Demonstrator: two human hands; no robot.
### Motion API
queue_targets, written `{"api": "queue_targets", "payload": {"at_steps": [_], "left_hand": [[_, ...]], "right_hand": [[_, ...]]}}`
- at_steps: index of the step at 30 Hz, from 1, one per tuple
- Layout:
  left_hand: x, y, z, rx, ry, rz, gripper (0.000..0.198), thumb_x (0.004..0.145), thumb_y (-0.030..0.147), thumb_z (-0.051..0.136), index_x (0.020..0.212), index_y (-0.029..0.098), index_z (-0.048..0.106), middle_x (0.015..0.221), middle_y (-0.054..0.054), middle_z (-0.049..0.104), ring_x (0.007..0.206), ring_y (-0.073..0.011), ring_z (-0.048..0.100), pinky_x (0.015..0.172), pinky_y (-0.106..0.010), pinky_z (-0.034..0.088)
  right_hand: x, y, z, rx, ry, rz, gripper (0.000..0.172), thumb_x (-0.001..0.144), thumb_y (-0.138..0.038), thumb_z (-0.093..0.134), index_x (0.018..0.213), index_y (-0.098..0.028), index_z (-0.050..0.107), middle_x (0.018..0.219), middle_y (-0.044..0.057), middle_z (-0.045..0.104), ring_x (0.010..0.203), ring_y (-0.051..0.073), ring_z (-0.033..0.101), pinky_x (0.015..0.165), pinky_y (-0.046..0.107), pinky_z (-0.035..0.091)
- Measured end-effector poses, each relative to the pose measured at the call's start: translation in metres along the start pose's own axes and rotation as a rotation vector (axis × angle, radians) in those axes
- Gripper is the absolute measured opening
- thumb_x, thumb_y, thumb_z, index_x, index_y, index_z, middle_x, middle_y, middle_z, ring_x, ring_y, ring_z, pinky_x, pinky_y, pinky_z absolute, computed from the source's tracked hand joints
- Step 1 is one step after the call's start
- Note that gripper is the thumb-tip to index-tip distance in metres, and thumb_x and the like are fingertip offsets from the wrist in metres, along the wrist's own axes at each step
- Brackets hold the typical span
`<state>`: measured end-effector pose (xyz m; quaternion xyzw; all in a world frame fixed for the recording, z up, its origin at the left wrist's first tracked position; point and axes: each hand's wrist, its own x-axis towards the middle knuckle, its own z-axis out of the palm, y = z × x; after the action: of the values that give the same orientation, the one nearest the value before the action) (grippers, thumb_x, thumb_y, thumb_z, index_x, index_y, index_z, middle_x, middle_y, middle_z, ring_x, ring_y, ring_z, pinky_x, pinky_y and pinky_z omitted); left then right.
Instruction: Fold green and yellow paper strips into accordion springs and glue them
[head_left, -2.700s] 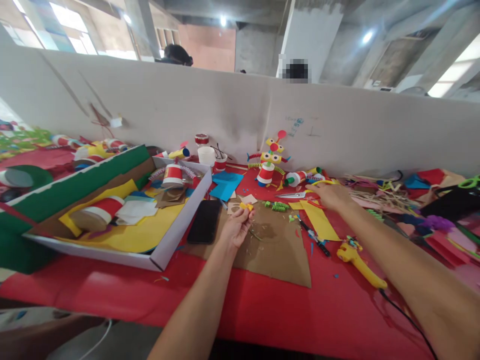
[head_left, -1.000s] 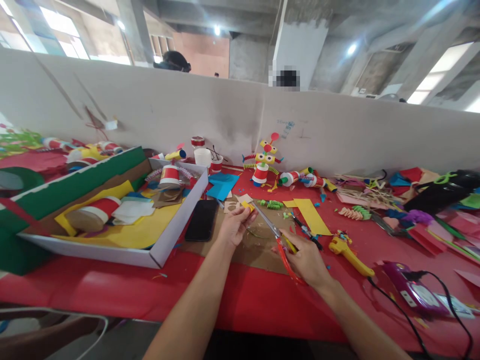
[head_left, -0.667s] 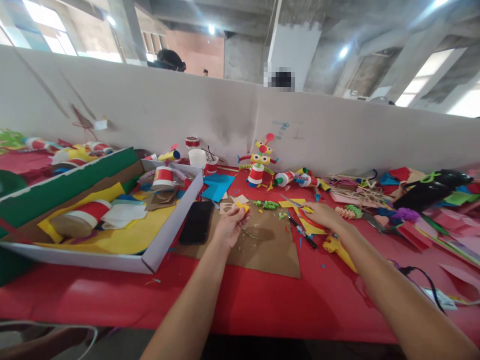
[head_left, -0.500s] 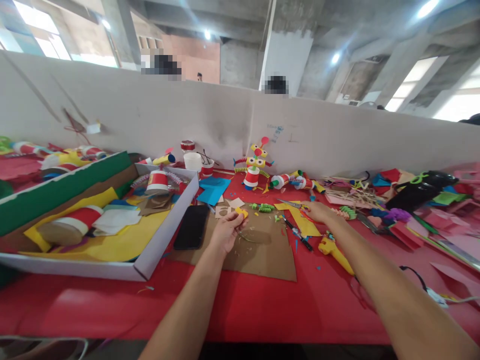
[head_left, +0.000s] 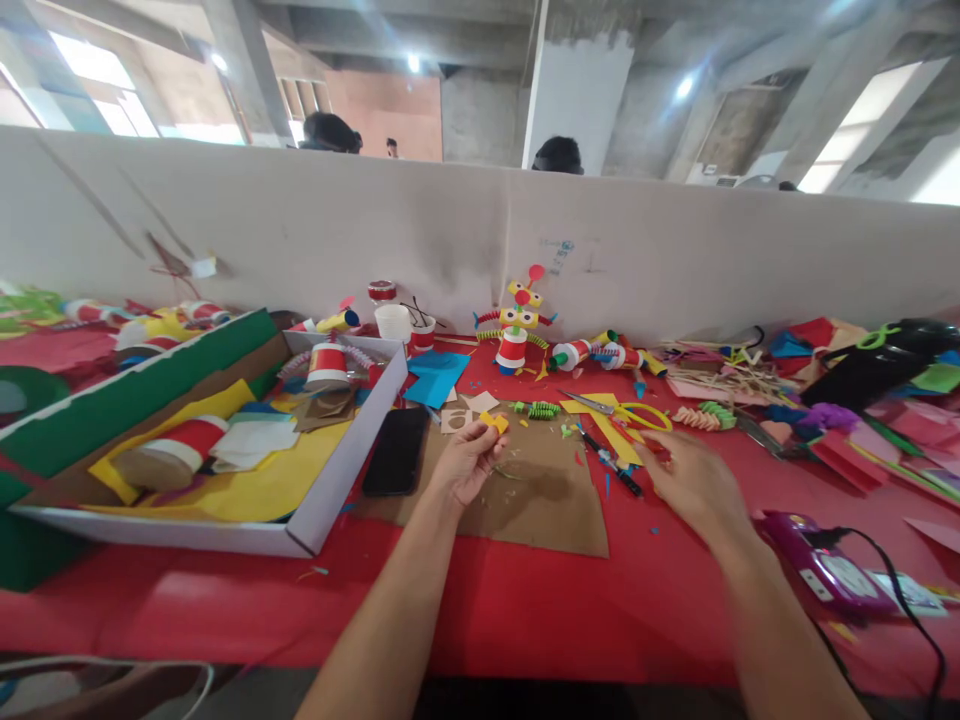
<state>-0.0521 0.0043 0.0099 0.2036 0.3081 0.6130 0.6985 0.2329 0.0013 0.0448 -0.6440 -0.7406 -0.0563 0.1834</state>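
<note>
My left hand (head_left: 466,462) pinches a small folded piece of yellow paper (head_left: 495,423) above a brown cardboard sheet (head_left: 555,515). Slightly blurred, my right hand (head_left: 694,482) is low over the red table, its fingers curled and partly hidden. It covers the spot where the yellow glue gun lay, and I cannot make out whether it grips anything. Scissors (head_left: 596,403) with yellow handles lie just beyond it on a yellow paper strip (head_left: 616,440). A dark pen-like cutter (head_left: 611,462) rests between the cardboard and my right hand.
A white-edged box (head_left: 300,530) with paper and cups stands left, beside a black phone (head_left: 396,450). Cup figures (head_left: 512,350) stand at the back wall. Paper scraps and a black bottle (head_left: 862,370) lie right. A purple power socket (head_left: 832,565) with a cord sits front right.
My right hand has let go of the scissors and drawn back towards me, over the glue gun's place. My left hand still holds the yellow paper. The view has shifted slightly.
</note>
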Motion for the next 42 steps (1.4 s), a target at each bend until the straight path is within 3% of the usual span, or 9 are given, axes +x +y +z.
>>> {"api": "queue_targets", "payload": {"at_steps": [4,9,13,18,20,23,27,32,42], "left_hand": [[-0.002,-0.001,0.004,-0.049,-0.031,-0.037,0.019,0.072,0.002,0.059,0.086,0.013,0.064,0.074,-0.004,0.066,0.055,-0.0055,0.06,0.051,-0.011,0.05],[-0.004,-0.002,0.006,-0.059,-0.037,-0.054,0.018,0.073,0.0,0.055,0.084,0.011,0.064,0.075,-0.006,0.066,0.057,-0.0064,0.061,0.053,-0.011,0.051],[-0.004,0.0,0.003,-0.087,-0.019,-0.049,0.021,0.074,-0.002,0.053,0.086,0.012,0.064,0.071,-0.004,0.065,0.056,-0.006,0.061,0.052,-0.01,0.05],[0.001,-0.002,0.0,-0.101,-0.015,-0.066,0.017,0.074,-0.001,0.055,0.082,0.011,0.064,0.071,-0.004,0.065,0.055,-0.0054,0.061,0.052,-0.01,0.05],[0.002,-0.004,-0.001,-0.099,-0.026,-0.071,0.015,0.074,0.0,0.056,0.081,0.011,0.063,0.07,-0.004,0.065,0.055,-0.005,0.06,0.052,-0.01,0.05],[0.003,-0.005,0.0,-0.099,-0.051,-0.069,0.017,0.075,-0.001,0.053,0.083,0.01,0.064,0.07,-0.004,0.065,0.054,-0.0045,0.06,0.052,-0.01,0.05],[0.0,-0.005,0.001,-0.094,-0.086,-0.059,0.02,0.074,-0.002,0.054,0.086,0.01,0.065,0.071,-0.004,0.066,0.052,-0.0042,0.059,0.051,-0.01,0.05],[-0.002,-0.004,0.001,-0.092,-0.106,-0.04,0.02,0.07,0.0,0.059,0.086,0.011,0.066,0.07,-0.003,0.065,0.053,-0.0049,0.06,0.051,-0.01,0.05],[-0.001,-0.008,-0.003,-0.066,-0.177,-0.042,0.027,0.065,0.005,0.067,0.091,0.012,0.067,0.069,-0.003,0.064,0.053,-0.0044,0.057,0.05,-0.011,0.049]], "right_hand": [[-0.05,0.039,0.0,-0.296,-0.153,0.233,0.032,0.078,-0.03,0.042,0.098,-0.015,0.061,0.096,0.017,0.064,0.086,0.034,0.06,0.072,0.044,0.045],[-0.054,0.057,0.019,-0.319,-0.283,0.229,0.033,0.072,-0.02,0.045,0.1,-0.01,0.059,0.094,0.02,0.062,0.085,0.032,0.061,0.071,0.04,0.045],[-0.051,0.053,0.025,-0.245,-0.207,0.224,0.035,0.071,-0.018,0.045,0.102,-0.009,0.058,0.094,0.022,0.06,0.081,0.03,0.061,0.065,0.038,0.045],[-0.058,0.047,0.006,-0.204,-0.02,0.261,0.032,0.074,-0.021,0.043,0.1,-0.009,0.056,0.091,0.021,0.057,0.076,0.029,0.059,0.061,0.036,0.043],[-0.061,0.039,-0.006,-0.098,0.021,0.333,0.032,0.075,-0.025,0.042,0.1,-0.011,0.055,0.083,0.016,0.059,0.067,0.026,0.057,0.057,0.036,0.041],[-0.068,0.011,-0.022,0.411,0.019,0.425,0.025,0.071,-0.035,0.05,0.088,-0.017,0.055,0.061,0.003,0.054,0.053,0.019,0.05,0.051,0.03,0.039],[-0.076,-0.043,-0.029,1.059,-0.071,0.267,0.025,0.077,-0.043,0.053,0.076,-0.018,0.052,0.06,-0.001,0.048,0.055,0.012,0.044,0.051,0.023,0.037],[-0.077,-0.086,-0.019,1.202,-0.22,0.062,0.03,0.086,-0.044,0.042,0.097,-0.017,0.05,0.062,-0.002,0.045,0.056,0.011,0.041,0.053,0.023,0.036],[-0.074,-0.104,-0.012,1.208,-0.267,0.015,0.03,0.087,-0.045,0.039,0.094,-0.017,0.05,0.064,-0.002,0.045,0.054,0.01,0.042,0.051,0.023,0.038]]}}
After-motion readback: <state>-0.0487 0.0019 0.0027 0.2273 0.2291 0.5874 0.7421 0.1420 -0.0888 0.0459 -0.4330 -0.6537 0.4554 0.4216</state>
